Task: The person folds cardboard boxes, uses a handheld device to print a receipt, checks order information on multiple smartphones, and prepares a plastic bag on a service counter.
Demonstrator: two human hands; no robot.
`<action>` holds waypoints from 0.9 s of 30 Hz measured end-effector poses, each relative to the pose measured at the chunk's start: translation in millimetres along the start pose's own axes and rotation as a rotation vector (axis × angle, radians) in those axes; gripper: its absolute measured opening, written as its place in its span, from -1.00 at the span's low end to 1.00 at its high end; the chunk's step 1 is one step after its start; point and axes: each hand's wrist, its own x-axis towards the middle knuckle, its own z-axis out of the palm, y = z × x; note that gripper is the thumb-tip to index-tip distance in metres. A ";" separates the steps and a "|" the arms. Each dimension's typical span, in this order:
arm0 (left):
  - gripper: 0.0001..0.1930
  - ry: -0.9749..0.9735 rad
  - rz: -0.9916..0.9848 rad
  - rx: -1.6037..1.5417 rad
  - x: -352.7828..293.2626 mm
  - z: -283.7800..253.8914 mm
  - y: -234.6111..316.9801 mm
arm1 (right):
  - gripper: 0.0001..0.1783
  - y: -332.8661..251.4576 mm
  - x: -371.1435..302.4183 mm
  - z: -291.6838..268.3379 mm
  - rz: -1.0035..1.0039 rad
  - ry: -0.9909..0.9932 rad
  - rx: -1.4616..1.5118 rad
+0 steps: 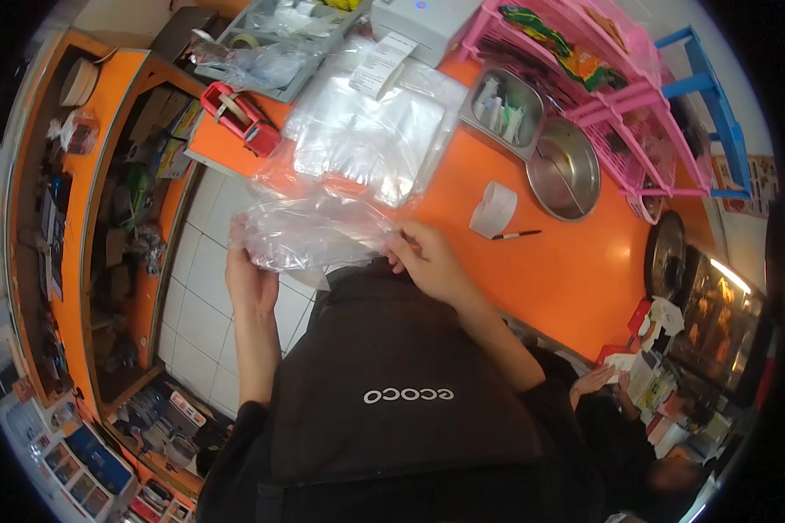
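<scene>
A clear plastic bag (314, 234) is stretched between my two hands, in front of my black apron. My left hand (251, 261) grips its left end, with the fingers partly hidden behind the crumpled film. At the opposite end, my right hand (423, 254) pinches the bag's edge between thumb and fingers. Just beyond it, a stack of flat clear plastic bags (358, 144) lies on the orange counter (576, 279). A printed paper slip (382, 65) rests on that stack.
Left of the stack sits a red tape dispenser (240, 122). A metal tub (503, 109), a divided round pan (563, 170), a curled paper strip (494, 209) and a pen (516, 234) occupy the counter. Pink racks (619, 105) stand far right. Another person's hands (595, 380) handle papers at lower right.
</scene>
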 end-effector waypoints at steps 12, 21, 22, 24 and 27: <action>-0.63 0.038 0.390 0.211 -11.7 -2.8 17.7 | -0.05 -26.6 97.5 -25.5 -0.214 0.018 0.069; -0.72 -0.026 0.451 0.537 -10.7 -17.3 -2.7 | -0.27 -33.8 64.9 21.7 -0.436 -0.173 -0.172; -0.73 -0.087 0.415 0.612 -12.4 -13.5 -7.3 | -0.27 -30.3 55.2 30.7 -0.433 -0.159 -0.171; -0.78 -0.189 0.385 0.563 -23.8 10.9 -19.3 | -0.33 -14.8 48.8 46.6 -0.761 0.004 -0.434; -0.64 -0.347 0.701 1.064 -31.4 32.2 -29.8 | -0.47 4.1 52.1 53.4 -0.649 0.040 -0.493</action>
